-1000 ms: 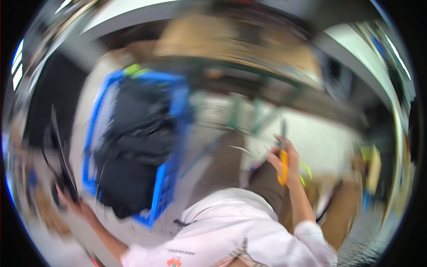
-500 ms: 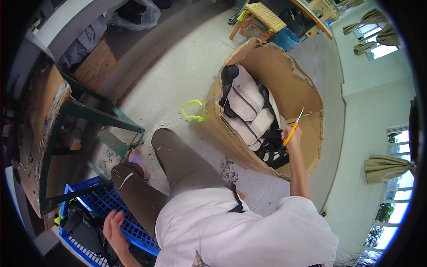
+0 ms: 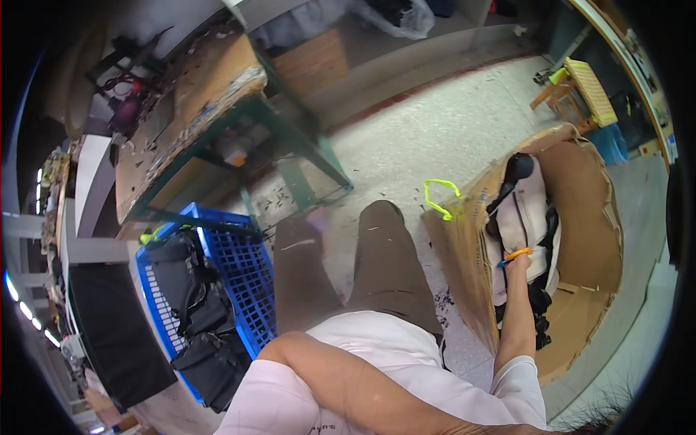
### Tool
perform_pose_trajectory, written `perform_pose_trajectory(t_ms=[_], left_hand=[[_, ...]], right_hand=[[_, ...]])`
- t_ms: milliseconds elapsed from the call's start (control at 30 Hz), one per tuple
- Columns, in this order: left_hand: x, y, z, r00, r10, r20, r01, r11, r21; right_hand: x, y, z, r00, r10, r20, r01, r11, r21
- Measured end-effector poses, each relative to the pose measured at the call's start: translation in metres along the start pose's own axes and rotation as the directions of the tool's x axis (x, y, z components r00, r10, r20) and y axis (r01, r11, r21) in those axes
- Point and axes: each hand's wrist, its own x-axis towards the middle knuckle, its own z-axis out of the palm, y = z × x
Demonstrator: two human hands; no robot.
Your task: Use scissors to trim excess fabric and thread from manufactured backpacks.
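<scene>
My right hand (image 3: 513,265) is closed around orange-handled scissors (image 3: 519,254), over the near left part of a big cardboard box (image 3: 580,217). Beneath it in the box lie pale pinkish bags with black straps (image 3: 520,210), partly hidden by the hand and forearm. My left arm (image 3: 348,373) is bent across my white shirt, and its hand is out of the picture. To my left, a blue plastic basket (image 3: 243,279) holds black bags (image 3: 192,290).
A worn wooden table (image 3: 192,109) on green legs stands at the left. A neon-yellow loop (image 3: 438,196) sticks out beside the box. Toward the back right are a small stool (image 3: 591,94) and a blue bin (image 3: 610,143). Dark scraps lie on the floor (image 3: 406,123).
The view has turned left, showing more of the basket and table. My left hand has gone from beside the basket out of view, its arm now bent across my body. My right hand keeps the scissors.
</scene>
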Motion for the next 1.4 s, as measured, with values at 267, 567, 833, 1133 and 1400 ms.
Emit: perform_pose_trajectory(t_ms=[267,567,833,1133,1400], left_hand=[[-0.009,0.035,-0.021,0.967,0.194,-0.164,-0.113,0.907,0.407],[-0.010,0.036,0.003,0.853,0.508,-0.116,-0.230,0.567,0.791],[-0.004,0.083,-0.067,0.795,0.606,-0.014,-0.001,0.025,1.000],[-0.135,0.135,-0.165,0.834,0.535,-0.138,-0.058,0.333,0.941],[-0.259,0.148,-0.168,0.682,0.699,-0.215,-0.226,0.480,0.847]], right_hand=[[0.034,-0.062,-0.046,0.808,-0.580,0.106,0.570,0.814,0.110],[-0.213,-0.264,-0.030,0.513,-0.781,0.356,0.761,0.606,0.233],[-0.482,-0.186,0.075,0.260,-0.729,0.634,0.782,0.544,0.305],[-0.540,-0.186,0.093,0.010,-0.376,0.926,0.815,0.540,0.211],[-0.499,-0.138,0.130,-0.361,-0.115,0.925,0.861,0.340,0.378]])
